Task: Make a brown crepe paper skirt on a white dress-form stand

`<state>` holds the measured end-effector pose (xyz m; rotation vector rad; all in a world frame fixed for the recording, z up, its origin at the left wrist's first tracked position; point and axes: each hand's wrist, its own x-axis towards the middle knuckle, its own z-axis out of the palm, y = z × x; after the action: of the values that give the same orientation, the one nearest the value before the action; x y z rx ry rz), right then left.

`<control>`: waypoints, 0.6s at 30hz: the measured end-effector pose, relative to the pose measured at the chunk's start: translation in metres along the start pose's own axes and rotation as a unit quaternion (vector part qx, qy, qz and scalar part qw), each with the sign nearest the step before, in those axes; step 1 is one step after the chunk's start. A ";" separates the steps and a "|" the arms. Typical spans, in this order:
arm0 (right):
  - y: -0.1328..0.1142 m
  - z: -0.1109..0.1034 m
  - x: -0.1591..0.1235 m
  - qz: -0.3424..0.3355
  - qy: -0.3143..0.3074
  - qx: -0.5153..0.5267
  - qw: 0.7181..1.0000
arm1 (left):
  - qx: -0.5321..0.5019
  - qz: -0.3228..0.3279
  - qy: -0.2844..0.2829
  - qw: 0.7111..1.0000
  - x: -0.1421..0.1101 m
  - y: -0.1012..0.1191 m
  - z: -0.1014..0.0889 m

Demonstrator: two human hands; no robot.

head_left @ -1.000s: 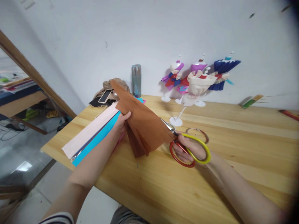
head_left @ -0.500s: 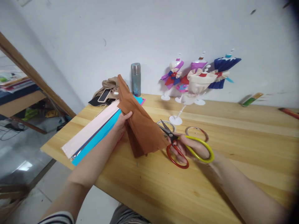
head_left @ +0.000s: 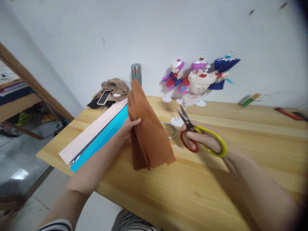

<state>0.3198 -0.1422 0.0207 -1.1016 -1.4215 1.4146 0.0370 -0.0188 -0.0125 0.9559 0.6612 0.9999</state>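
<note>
My left hand (head_left: 131,126) grips a folded sheet of brown crepe-like paper (head_left: 154,138) by its left edge, thumb on top. The paper hangs over the table in several layers, with a ragged lower edge. In my right hand (head_left: 201,138) is a pair of scissors (head_left: 186,123) with one red and one yellow handle loop. Their blades are slightly apart, point up and to the left, and stand clear of the paper. A roll of tape (head_left: 170,130) lies on the table between the paper and the scissors.
Small stands dressed in coloured paper (head_left: 201,83) are at the back by the wall. Pink and blue sheets (head_left: 98,136) lie at left, near a phone (head_left: 104,97), a brown cloth (head_left: 115,87) and a flask (head_left: 136,72). A green-orange tube (head_left: 250,100) and a red-black tool (head_left: 290,114) lie at right.
The scissors have moved up and right, away from the paper's right edge. The brown paper has swung more upright in my left hand. The view has shifted slightly.
</note>
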 end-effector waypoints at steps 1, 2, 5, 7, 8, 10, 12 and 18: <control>0.000 0.009 0.003 -0.013 0.032 -0.010 0.999 | -0.001 -0.018 -0.004 1.000 -0.004 0.001 0.005; 0.000 0.019 0.006 -0.027 0.062 -0.015 0.998 | -0.001 -0.035 -0.009 0.999 -0.008 0.002 0.010; 0.004 0.041 0.015 -0.071 0.118 -0.062 0.989 | 0.009 -0.068 -0.023 0.997 -0.020 0.004 0.026; 0.009 0.048 0.021 -0.088 0.150 -0.095 0.980 | 0.015 -0.072 -0.023 0.997 -0.025 0.002 0.033; 0.011 0.050 0.025 -0.090 0.165 -0.104 0.977 | 0.016 -0.067 -0.024 0.997 -0.026 0.000 0.036; 0.016 0.050 0.034 -0.086 0.191 -0.108 0.972 | 0.015 -0.046 -0.030 0.998 -0.027 -0.004 0.039; 0.019 0.048 0.044 -0.093 0.203 -0.109 0.969 | 0.016 -0.024 -0.028 0.999 -0.027 -0.006 0.039; 0.017 0.046 0.066 -0.075 0.221 -0.112 0.966 | 0.005 -0.060 -0.018 0.998 -0.024 -0.004 0.034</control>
<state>0.2580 -0.0922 0.0012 -1.3240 -1.3221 0.8467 0.0569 -0.0537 -0.0001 0.9307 0.6851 0.8723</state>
